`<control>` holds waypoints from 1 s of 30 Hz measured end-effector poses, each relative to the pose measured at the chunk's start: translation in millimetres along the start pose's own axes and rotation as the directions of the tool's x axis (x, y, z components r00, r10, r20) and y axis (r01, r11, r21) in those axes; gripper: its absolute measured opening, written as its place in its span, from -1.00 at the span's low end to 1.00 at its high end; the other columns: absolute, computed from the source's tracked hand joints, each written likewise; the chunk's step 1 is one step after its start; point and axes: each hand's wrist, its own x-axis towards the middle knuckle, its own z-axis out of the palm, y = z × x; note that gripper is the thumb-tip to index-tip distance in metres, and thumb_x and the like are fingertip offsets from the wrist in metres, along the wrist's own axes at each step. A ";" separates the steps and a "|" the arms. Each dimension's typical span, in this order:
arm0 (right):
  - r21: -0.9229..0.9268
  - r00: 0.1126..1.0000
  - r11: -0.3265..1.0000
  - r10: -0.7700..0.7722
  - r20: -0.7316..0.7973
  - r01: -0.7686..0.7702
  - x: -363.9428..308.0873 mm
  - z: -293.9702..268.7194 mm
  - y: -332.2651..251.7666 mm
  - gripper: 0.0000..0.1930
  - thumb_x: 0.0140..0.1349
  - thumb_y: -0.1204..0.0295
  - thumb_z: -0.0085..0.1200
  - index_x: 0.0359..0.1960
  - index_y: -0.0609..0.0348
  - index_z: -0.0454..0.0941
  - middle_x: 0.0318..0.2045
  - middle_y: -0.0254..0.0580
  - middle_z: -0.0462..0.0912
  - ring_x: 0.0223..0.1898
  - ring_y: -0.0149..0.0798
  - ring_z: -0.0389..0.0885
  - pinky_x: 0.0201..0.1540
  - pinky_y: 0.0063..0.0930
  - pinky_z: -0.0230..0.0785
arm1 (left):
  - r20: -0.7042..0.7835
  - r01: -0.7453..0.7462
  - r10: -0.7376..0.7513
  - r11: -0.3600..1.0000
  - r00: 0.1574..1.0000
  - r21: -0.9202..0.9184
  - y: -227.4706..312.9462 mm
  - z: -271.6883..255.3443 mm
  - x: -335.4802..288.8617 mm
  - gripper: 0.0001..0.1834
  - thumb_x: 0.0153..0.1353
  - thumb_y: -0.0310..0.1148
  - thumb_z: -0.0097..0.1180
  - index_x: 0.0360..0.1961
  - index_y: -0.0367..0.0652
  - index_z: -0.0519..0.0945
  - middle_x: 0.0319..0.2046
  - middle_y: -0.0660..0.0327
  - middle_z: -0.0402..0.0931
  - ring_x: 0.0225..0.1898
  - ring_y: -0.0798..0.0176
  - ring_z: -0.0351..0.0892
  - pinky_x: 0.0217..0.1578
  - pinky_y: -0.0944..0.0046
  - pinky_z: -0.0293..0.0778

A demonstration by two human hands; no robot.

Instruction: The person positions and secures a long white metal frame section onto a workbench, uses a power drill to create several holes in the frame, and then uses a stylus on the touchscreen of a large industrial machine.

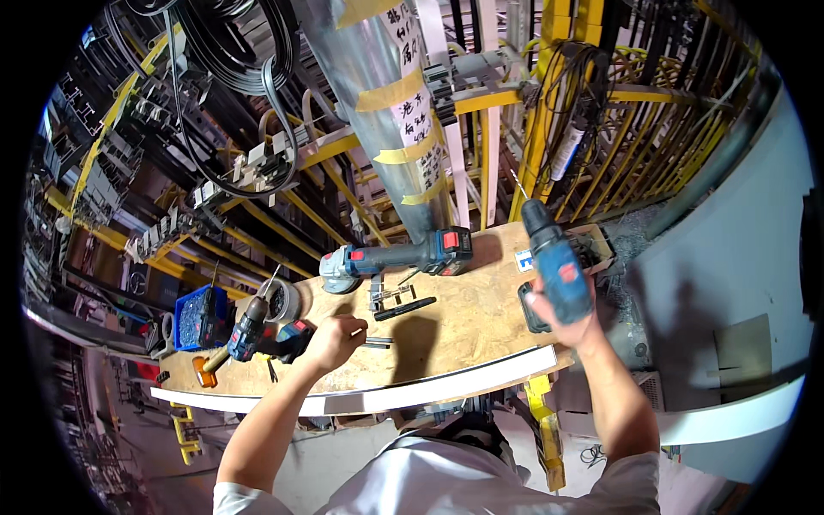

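Note:
My right hand (577,328) grips the handle of a blue and black cordless drill (562,276), raised over the bench's right end. Its thin bit points up and away from me. Over the left part of the workbench (481,313), my left hand (337,342) is closed with the fingers curled in; whatever they may hold is hidden. Beside that hand lies a second cordless drill (247,333). A black pen-like rod (405,309) rests right of the fingers. Across the front edge runs a long white strip (446,376), below both hands.
A cordless angle grinder (395,256) lies at the bench's back. To the left stand a blue bin (190,319) of small parts, a round tub (290,300) and an orange-headed tool (204,371). A small box (605,249) sits back right. Racks of long profiles and a large wrapped metal tube (378,129) stand behind.

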 end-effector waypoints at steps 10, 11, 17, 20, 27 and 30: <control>0.221 0.976 0.950 0.215 0.046 -0.219 7.3 30.3 106.2 -0.69 0.12 0.47 0.52 -0.11 0.13 0.71 -0.25 -0.36 0.76 -0.22 -0.44 0.70 -0.08 -0.45 0.58 | 0.304 -0.174 0.084 0.944 0.949 0.281 -79.7 71.6 21.0 -0.80 0.22 -0.24 0.27 -0.26 -0.15 0.68 -0.34 -0.02 0.70 -0.25 -0.21 0.71 -0.20 -0.14 0.62; 0.197 0.974 0.954 0.217 0.057 -0.224 7.3 33.4 109.3 -0.71 0.15 0.48 0.50 -0.12 0.14 0.69 -0.26 -0.37 0.74 -0.21 -0.44 0.68 -0.07 -0.44 0.57 | 0.317 -0.175 0.078 0.941 0.945 0.290 -82.1 73.3 21.3 -0.80 0.22 -0.24 0.27 -0.28 -0.16 0.67 -0.34 -0.02 0.70 -0.25 -0.21 0.71 -0.20 -0.14 0.63; 0.077 0.932 0.945 0.298 0.205 -0.319 8.0 43.0 109.3 -0.67 0.16 0.55 0.47 -0.06 0.13 0.63 -0.21 -0.34 0.72 -0.10 -0.37 0.69 0.01 -0.41 0.55 | 0.181 -0.158 0.113 0.954 0.977 0.253 -76.5 63.9 17.2 -0.79 0.27 -0.23 0.25 -0.31 -0.15 0.65 -0.35 -0.01 0.66 -0.27 -0.19 0.69 -0.23 -0.13 0.60; 0.061 0.933 0.946 0.302 0.195 -0.319 4.8 35.8 126.2 -0.53 0.11 0.54 0.50 0.06 0.14 0.59 -0.15 -0.30 0.74 -0.05 -0.35 0.71 0.05 -0.38 0.56 | -0.118 -0.109 0.106 0.994 0.987 -0.014 -25.8 38.1 21.4 -0.88 0.28 -0.38 0.30 -0.29 -0.21 0.68 -0.42 0.03 0.58 -0.32 -0.11 0.64 -0.29 -0.01 0.55; 0.043 0.973 0.974 0.220 0.069 -0.223 -4.3 -25.8 54.4 -0.19 0.08 0.73 0.22 0.47 0.27 0.32 0.27 -0.03 0.59 0.31 -0.17 0.55 0.43 -0.31 0.34 | -0.203 -0.109 -0.467 0.221 0.861 -0.969 50.3 -8.2 1.0 -0.83 0.32 -0.49 0.38 -0.18 -0.44 0.75 -0.40 0.16 0.67 -0.42 0.29 0.60 -0.33 0.33 0.53; -0.486 0.941 0.867 -0.072 -0.331 -0.105 -30.3 -39.6 -13.1 -0.47 0.12 0.72 0.21 0.20 0.31 0.53 0.09 0.04 0.61 0.09 0.00 0.65 0.22 -0.20 0.49 | -0.084 -0.110 -0.541 -0.015 0.837 -0.994 77.0 -15.9 -5.0 -0.85 0.36 -0.48 0.33 -0.19 -0.41 0.73 -0.37 0.13 0.69 -0.40 0.28 0.62 -0.35 0.29 0.58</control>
